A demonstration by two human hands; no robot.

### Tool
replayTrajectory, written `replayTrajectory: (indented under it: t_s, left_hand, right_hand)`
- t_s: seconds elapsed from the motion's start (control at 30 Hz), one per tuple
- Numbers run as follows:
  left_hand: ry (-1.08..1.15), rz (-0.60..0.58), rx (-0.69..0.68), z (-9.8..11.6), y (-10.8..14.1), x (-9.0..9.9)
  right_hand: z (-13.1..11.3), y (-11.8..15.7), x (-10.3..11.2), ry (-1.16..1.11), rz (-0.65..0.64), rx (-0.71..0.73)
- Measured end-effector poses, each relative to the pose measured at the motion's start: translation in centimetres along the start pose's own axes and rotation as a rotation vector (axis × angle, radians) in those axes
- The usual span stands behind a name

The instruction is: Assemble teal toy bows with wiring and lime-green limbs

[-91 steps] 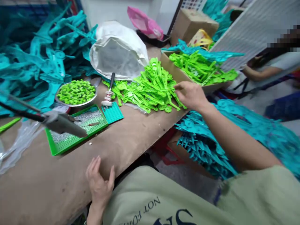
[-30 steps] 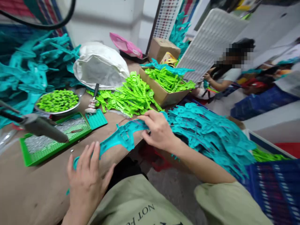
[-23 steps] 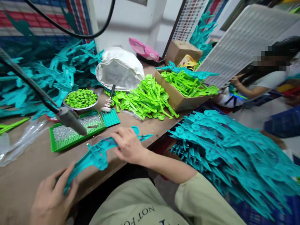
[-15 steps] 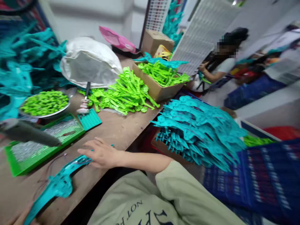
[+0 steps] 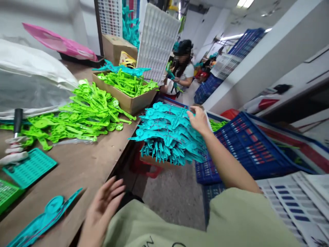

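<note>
My right hand is at the right side of a tall stack of teal plastic parts. Its fingers are spread and slightly bent against the top pieces, and no piece is lifted from the stack. Beside the table's front edge, my left hand hovers open with fingers apart and nothing in it. One teal plastic part with a thin dark red wire along it lies on the brown table, left of that hand and not touched by it. The stack rests on a cardboard box.
Bright green plastic parts lie heaped on the table, with more in a cardboard box. A black-handled tool and a teal basket tray are at left. Blue crates stand at right. A co-worker sits beyond.
My right hand has left the teal part on the table and reached right to the stack. My left hand has let go of that part and come toward me. The view has turned right.
</note>
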State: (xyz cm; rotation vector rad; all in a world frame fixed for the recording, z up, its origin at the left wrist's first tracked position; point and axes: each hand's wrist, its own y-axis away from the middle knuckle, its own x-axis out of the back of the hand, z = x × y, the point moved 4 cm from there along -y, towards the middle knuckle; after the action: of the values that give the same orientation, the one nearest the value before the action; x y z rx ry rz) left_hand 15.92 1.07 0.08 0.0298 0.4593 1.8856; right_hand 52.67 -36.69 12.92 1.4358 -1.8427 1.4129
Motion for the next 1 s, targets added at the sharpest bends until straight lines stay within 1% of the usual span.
replayTrajectory:
  t_s: [0.03, 0.07, 0.13, 0.2, 0.27, 0.33, 0.4, 0.53, 0.6, 0.7, 0.77, 0.87, 1.0]
  left_hand:
    - [0.073, -0.120, 0.054, 0.2, -1.8, -3.4]
    - [0.137, -0.205, 0.089, 0.5, -3.5, -6.6]
    - [0.245, -0.270, 0.114, 1.2, -6.7, -12.0]
    - [0.327, -0.228, 0.157, 1.6, -9.6, -15.9]
    - [0.366, -0.126, 0.226, 1.5, -12.0, -18.3]
    - [0.372, -0.075, 0.245, 1.1, -14.0, -20.1]
    - [0.368, -0.052, 0.249, 0.4, -15.5, -21.5]
    - [0.362, -0.042, 0.256, -1.2, -17.4, -23.8]
    - [0.369, -0.071, 0.250, -1.7, -18.0, -24.9]
    - [0.384, -0.154, 0.255, -2.0, -18.7, -26.5]
    - [0.394, -0.195, 0.271, -2.2, -19.0, -27.3]
    - [0.419, -0.219, 0.299, -2.7, -19.3, -28.2]
    - [0.456, -0.287, 0.365, -3.3, -19.8, -29.4]
  right_hand:
    - [2.0, -0.9, 0.6, 0.026, -0.028, -0.081]
    - [3.5, -1.6, 1.1, 0.038, -0.042, -0.120]
    - [5.6, -2.6, 1.1, 0.046, -0.113, -0.143]
    - [6.9, -3.3, 0.4, 0.037, -0.235, -0.120]
    - [7.6, -3.9, -0.5, 0.029, -0.375, -0.114]
    - [8.0, -4.5, -1.1, 0.019, -0.474, -0.148]
    - [8.3, -5.0, -1.4, 0.010, -0.548, -0.211]
    - [8.4, -5.4, -1.3, -0.001, -0.615, -0.268]
    - [8.8, -5.6, -1.2, -0.032, -0.656, -0.298]
    - [9.7, -6.1, -1.0, -0.089, -0.748, -0.383]
    - [10.4, -6.7, -1.0, -0.108, -0.793, -0.409]
    - [10.9, -7.9, -1.3, -0.144, -0.844, -0.373]
    - [10.9, -9.4, -2.7, -0.178, -0.837, -0.298]
